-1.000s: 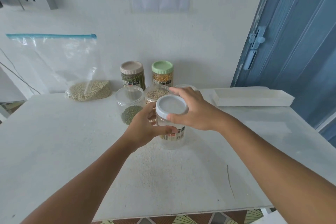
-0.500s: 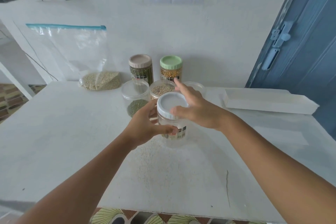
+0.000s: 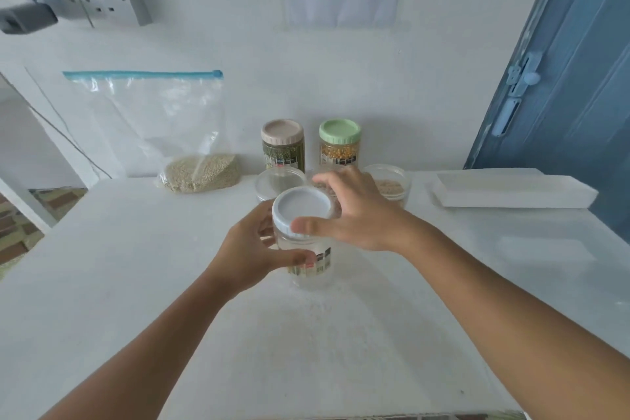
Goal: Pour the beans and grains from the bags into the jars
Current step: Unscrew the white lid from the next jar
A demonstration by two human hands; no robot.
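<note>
Left hand (image 3: 252, 251) grips clear plastic jar (image 3: 308, 257) on white counter (image 3: 136, 283), right hand (image 3: 354, 215) pinching its white screw lid (image 3: 302, 206); likely unscrewing, next lift lid clear.

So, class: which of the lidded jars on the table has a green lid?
The green-lidded jar of yellow kernels by the wall; its neighbour's lid is beige, the held jar's white.

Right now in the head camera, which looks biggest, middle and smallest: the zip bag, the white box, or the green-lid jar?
1. zip bag
2. white box
3. green-lid jar
All three stand near the wall, so nearness hardly skews this.
</note>
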